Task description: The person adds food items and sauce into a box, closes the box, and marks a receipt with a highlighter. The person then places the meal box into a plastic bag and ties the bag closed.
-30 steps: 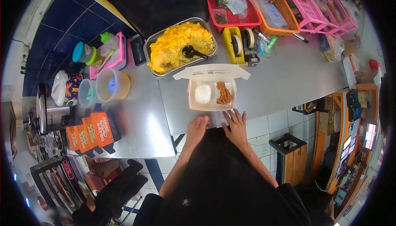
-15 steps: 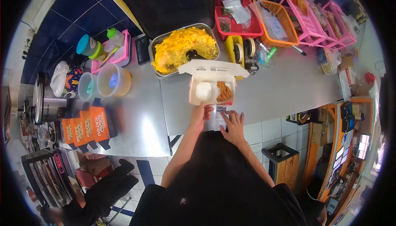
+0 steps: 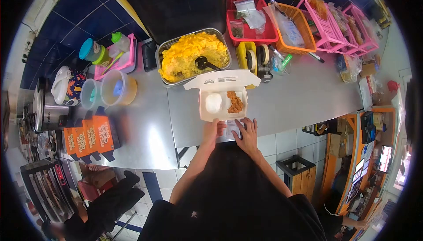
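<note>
Left hand (image 3: 212, 134) has come up from where it sat apart from the carton a second ago, and I now see its fingertips at the near edge. So both hands now sit at that edge, around the printed slip (image 3: 231, 129). The left fingers are curled; from my feed I can't tell whether they pinch anything. The right hand (image 3: 248, 135) lies loosely spread over the slip's right side, not closed round anything that I can make out. Just beyond is the carton (image 3: 224, 114), lid up, a white mound (image 3: 213, 103) on its left and brown food (image 3: 235, 103) on its right. Farther out on the steel counter (image 3: 299, 89) I have the yellow food (image 3: 185, 49) with a black scoop (image 3: 202, 62) in it.
</note>
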A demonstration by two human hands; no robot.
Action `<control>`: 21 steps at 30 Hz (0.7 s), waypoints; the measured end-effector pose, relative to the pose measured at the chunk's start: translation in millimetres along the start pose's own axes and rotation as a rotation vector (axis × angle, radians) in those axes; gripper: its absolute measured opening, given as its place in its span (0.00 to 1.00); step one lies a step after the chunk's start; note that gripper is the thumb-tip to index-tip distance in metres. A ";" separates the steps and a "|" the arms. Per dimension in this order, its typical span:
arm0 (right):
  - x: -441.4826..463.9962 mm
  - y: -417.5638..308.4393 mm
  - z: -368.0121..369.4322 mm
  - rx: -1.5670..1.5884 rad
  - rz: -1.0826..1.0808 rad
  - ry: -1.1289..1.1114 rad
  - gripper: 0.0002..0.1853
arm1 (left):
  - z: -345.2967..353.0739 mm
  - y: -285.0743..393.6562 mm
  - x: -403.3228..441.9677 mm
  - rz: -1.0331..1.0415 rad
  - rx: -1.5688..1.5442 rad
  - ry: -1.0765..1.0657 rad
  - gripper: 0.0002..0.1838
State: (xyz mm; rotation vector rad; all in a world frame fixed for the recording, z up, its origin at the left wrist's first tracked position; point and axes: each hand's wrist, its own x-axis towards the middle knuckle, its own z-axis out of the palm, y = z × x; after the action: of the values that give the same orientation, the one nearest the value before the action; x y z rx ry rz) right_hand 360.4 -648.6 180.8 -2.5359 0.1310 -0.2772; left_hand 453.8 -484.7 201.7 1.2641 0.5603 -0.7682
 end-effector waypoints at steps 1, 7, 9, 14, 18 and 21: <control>0.6 1.1 -0.7 -0.010 -0.010 -0.021 0.27 | 0.0 0.0 -0.2 -0.002 0.002 -0.001 0.19; -0.2 7.4 -1.1 -0.032 -0.046 -0.041 0.26 | 4.7 -1.7 1.5 0.041 -0.009 0.041 0.19; -0.4 10.2 0.6 -0.030 -0.053 -0.031 0.25 | 5.7 -0.9 -0.6 0.020 0.002 0.056 0.19; -0.4 21.5 1.8 -0.031 -0.076 -0.067 0.21 | 0.0 -12.8 0.3 0.057 0.016 0.087 0.25; -6.8 35.3 -39.9 0.249 0.045 -0.043 0.18 | -1.0 -26.0 -19.1 0.038 0.198 0.031 0.31; 5.3 68.5 -106.1 0.222 0.163 0.107 0.12 | 0.6 -35.1 -51.8 0.248 0.464 -0.080 0.31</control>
State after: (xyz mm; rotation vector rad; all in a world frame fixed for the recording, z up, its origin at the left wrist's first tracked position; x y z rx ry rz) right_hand 339.3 -763.4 229.4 -2.2760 0.3285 -0.3427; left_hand 393.9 -479.0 218.5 1.6842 0.1534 -0.7581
